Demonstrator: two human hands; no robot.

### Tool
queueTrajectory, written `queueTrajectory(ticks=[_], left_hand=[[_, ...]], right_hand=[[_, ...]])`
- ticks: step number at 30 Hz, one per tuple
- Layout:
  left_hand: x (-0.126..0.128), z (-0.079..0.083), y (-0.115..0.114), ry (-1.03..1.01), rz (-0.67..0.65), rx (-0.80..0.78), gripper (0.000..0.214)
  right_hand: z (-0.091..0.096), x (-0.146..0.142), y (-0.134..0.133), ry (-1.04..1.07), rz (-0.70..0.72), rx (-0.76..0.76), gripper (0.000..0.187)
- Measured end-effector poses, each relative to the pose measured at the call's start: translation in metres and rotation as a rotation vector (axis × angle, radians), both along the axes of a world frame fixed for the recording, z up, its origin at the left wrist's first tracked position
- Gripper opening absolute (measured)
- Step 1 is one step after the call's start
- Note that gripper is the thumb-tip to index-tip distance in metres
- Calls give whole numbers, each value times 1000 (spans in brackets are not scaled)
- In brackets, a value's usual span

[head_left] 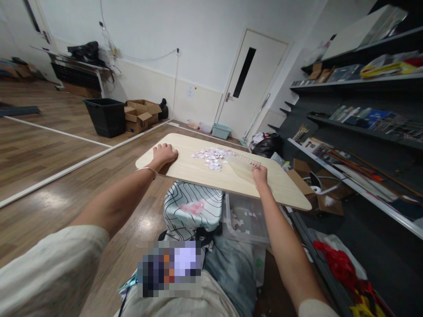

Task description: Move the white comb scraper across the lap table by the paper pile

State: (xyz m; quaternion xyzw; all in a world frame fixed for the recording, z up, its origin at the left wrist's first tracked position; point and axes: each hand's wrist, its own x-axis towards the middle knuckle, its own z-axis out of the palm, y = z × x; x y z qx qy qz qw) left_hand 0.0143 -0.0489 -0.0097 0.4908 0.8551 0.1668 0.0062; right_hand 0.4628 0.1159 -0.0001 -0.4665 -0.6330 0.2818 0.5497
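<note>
A light wooden tabletop (198, 169) stands low in front of me. My left hand (164, 155) rests on its left edge, fingers curled over the board, a thin bracelet on the wrist. My right hand (259, 173) grips the near side of a clear plastic tray (243, 161) lying on the tabletop. A heap of small pink and white puzzle pieces (212, 157) sits between my hands, just left of the tray.
Under the table lie a striped cushion (193, 207) and a clear plastic bin (246, 220). Dark shelves (360, 123) with supplies run along the right. A black bin (106, 116), cardboard boxes (140, 114) and a white door (253, 81) are farther back.
</note>
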Motion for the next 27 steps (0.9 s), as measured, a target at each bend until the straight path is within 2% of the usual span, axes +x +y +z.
queueTrajectory(ticks=[17,19,24,27], left_hand=[[3,2,-2,18,17,-22,75],[4,3,-2,18,17,-26,75],[5,5,-4,9,14,-26,75],[6,6,-4,7,17,-25,75]], right_hand=[[9,0,-6,125,-26,-36,13],[8,-5,-10,123,25,-36,16],[9,-11,-23,32,280,-15,12],[10,-12,-28,-42,375,-25,15]])
